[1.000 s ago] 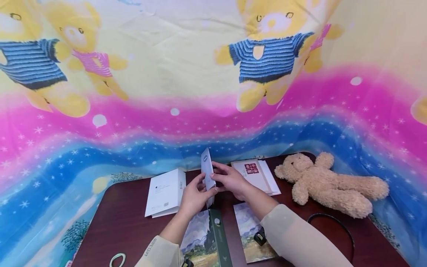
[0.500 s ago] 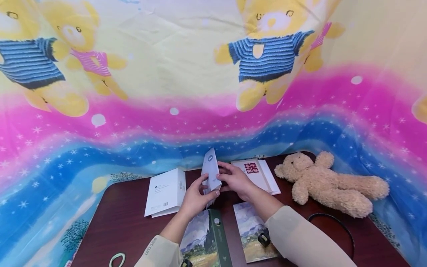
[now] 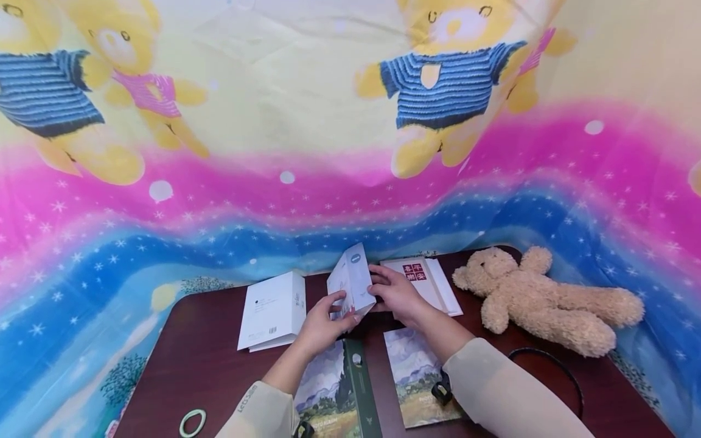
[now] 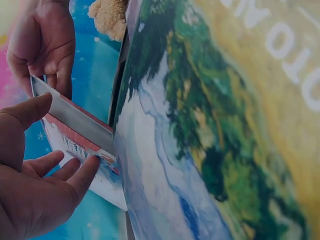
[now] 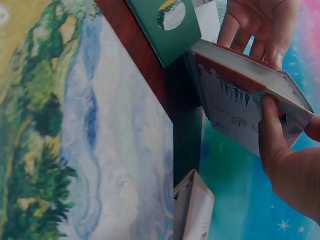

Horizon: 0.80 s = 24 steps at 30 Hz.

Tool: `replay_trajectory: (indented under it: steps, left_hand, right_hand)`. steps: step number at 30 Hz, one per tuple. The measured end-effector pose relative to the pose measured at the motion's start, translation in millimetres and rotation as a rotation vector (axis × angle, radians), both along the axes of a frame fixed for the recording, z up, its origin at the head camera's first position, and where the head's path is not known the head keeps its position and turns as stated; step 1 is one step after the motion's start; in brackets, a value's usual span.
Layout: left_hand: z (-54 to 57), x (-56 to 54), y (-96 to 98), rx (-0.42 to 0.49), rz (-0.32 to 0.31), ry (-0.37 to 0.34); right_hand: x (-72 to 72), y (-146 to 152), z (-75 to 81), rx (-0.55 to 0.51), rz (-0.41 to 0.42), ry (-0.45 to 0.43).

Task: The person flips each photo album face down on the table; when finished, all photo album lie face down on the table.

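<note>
A small white book (image 3: 353, 277) with a blue oval mark is held upright, slightly tilted, above the far middle of the table. My left hand (image 3: 323, 323) pinches its lower left part between thumb and fingers. My right hand (image 3: 402, 298) grips its right side. In the left wrist view the book (image 4: 82, 142) shows a pale page edge and red trim. From the right wrist view, the book (image 5: 230, 107) looks thick, with a printed flag-like pattern on its cover. Below the hands lies a photo album (image 3: 325, 386) with a green spine.
Another painted-cover album (image 3: 413, 371) lies right of the first. A white book (image 3: 268, 310) stands partly open at left. Behind my right hand is a book with red characters (image 3: 414, 272). A teddy bear (image 3: 537, 298), a black cord (image 3: 574, 380) and a pale green ring (image 3: 183, 426) are on the table (image 3: 208, 340).
The held book has turned from nearly edge-on, so its spine and a wide cover face now show. My right hand has shifted slightly right with it.
</note>
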State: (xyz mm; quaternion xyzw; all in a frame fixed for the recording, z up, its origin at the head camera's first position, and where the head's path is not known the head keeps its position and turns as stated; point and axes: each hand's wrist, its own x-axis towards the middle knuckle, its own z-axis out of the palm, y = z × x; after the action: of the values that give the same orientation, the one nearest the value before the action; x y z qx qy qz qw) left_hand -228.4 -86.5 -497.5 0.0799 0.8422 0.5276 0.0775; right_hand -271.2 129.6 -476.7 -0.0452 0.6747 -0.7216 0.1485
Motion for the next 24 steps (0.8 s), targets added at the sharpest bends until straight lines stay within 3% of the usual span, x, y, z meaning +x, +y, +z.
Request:
replay_trajectory:
  steps: [10, 24]
  left_hand:
    - [-9.0, -1.6, -12.8, -0.103, 0.017, -0.025]
    - [-17.5, -0.3, -27.5, -0.13, 0.043, -0.049]
  right_hand:
    - [-6.1, 3.5, -15.9, 0.018, -0.009, -0.053]
    - [-12.6, 10.1, -30.7, 0.063, -0.004, -0.084]
